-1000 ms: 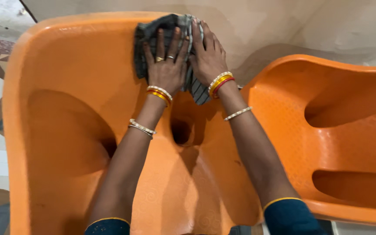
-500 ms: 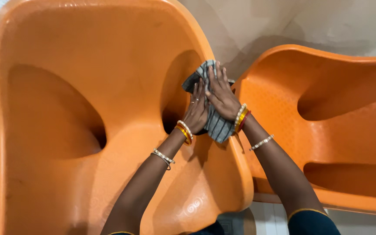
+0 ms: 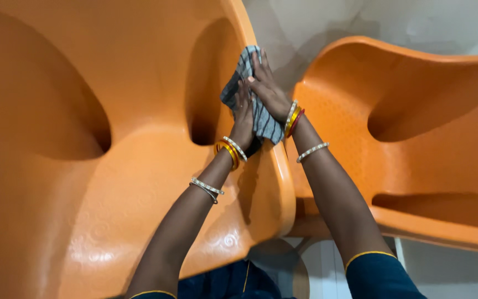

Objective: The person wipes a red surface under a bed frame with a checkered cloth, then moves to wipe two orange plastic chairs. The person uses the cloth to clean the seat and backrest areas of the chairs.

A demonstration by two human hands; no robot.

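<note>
- The left hand (image 3: 243,113) presses flat against a grey striped cloth (image 3: 250,94), fingers stretched upward along the inner face of the near orange chair's (image 3: 139,111) right arm edge; it pins the cloth rather than clenching it
- The right hand (image 3: 268,88) lies over the same cloth from the outer side, fingers spread and pointing to the far left, palm pushing the fabric onto the chair's rim; the cloth is thus held between both hands and the plastic
- The cloth is draped over the upper right edge of the near chair, beside the dark oval armrest opening (image 3: 206,83), with its lower end hanging down toward the wrists
- Gold, red and white bangles (image 3: 292,119) ring the right wrist, and gold and beaded bangles (image 3: 229,150) ring the left wrist; a thin beaded bracelet sits farther down each forearm
- A second orange chair (image 3: 416,138) stands to the right, just beside the first, with a textured surface and two openings
- Dark blue sleeves (image 3: 380,274) with yellow trim show at the near edge
- A pale, stained wall (image 3: 360,22) fills the far side
</note>
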